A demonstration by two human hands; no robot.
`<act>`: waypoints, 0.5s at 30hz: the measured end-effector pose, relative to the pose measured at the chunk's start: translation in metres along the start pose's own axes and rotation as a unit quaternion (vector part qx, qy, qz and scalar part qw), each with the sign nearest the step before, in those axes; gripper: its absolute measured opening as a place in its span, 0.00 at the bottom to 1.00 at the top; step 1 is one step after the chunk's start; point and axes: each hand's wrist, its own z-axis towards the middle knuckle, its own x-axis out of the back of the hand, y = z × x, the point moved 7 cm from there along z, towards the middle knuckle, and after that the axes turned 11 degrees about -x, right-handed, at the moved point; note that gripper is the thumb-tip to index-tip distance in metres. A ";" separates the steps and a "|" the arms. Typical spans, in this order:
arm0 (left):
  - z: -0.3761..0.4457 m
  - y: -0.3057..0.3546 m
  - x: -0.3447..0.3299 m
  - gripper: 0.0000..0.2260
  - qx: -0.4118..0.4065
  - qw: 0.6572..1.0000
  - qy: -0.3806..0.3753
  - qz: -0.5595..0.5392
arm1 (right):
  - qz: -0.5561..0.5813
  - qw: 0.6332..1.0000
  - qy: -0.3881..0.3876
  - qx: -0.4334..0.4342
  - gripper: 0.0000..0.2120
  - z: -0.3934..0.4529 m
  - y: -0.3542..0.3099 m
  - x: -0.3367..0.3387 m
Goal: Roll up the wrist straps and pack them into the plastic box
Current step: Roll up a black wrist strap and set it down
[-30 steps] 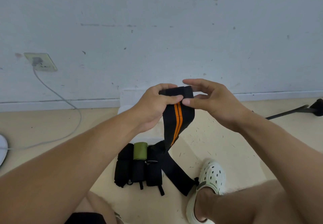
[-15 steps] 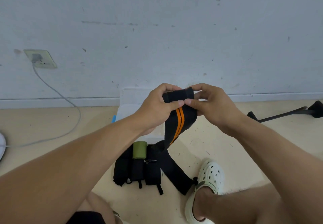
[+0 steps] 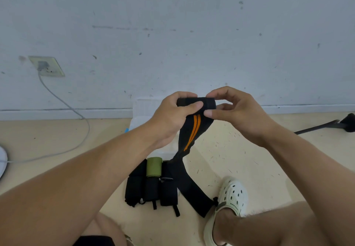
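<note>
Right now I am at the rolling step: both my hands are raised in front of me with the top end of the black wrist strap with orange stripes point(image 3: 193, 130) wound into a small tight roll between them. My left hand point(image 3: 169, 119) has its grip clamped on the left end of that roll, thumb pressed across the front of it. My right hand point(image 3: 236, 111) pinches the right end, thumb below and fingers curled over the top. The unrolled tail hangs down, twists once, and trails across the floor point(image 3: 269, 169) to end beside my white clog point(image 3: 230, 196).

Most of the strap is unwound, so I judge this roll barely begun. The next move calls for turning the roll over itself while keeping the tail taut and square (the twist partway down should be undone first, or it will wind in crooked).

Other rolled straps point(image 3: 151, 186), black and one green, lie together on the floor below my hands. The clear plastic box point(image 3: 142, 107) sits against the wall behind my hands, largely hidden by them.
</note>
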 end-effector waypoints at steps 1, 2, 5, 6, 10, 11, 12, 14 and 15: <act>0.000 0.001 0.000 0.15 -0.007 1.000 -0.004 0.004 | 0.005 1.000 -0.008 -0.011 0.18 0.000 0.003 0.000; 0.000 0.001 0.001 0.18 -0.014 1.000 -0.008 0.010 | 0.012 1.000 -0.014 -0.021 0.20 0.001 0.005 0.000; -0.001 0.003 0.002 0.16 -0.036 0.999 -0.016 0.031 | 0.062 0.995 -0.060 -0.045 0.22 0.002 0.009 -0.005; -0.001 0.004 0.002 0.15 -0.041 0.998 -0.020 0.033 | 0.072 0.993 -0.077 -0.049 0.21 0.001 0.010 -0.007; -0.002 0.003 -0.002 0.16 -0.028 0.999 -0.041 0.018 | 0.075 0.995 -0.062 -0.033 0.16 0.000 0.007 -0.005; -0.002 0.002 -0.003 0.17 -0.016 0.999 -0.042 0.005 | 0.071 0.996 -0.047 -0.028 0.15 0.000 0.006 -0.003; -0.002 0.000 -0.004 0.17 -0.003 0.999 -0.040 -0.008 | 0.067 0.997 -0.036 -0.023 0.16 0.001 0.005 -0.002; -0.004 -0.002 -0.007 0.18 0.020 0.999 -0.038 -0.022 | 0.062 0.998 -0.022 -0.018 0.17 0.002 0.004 0.000; -0.004 -0.003 -0.008 0.19 0.030 0.998 -0.041 -0.028 | 0.061 0.998 -0.019 -0.015 0.17 0.002 0.004 0.000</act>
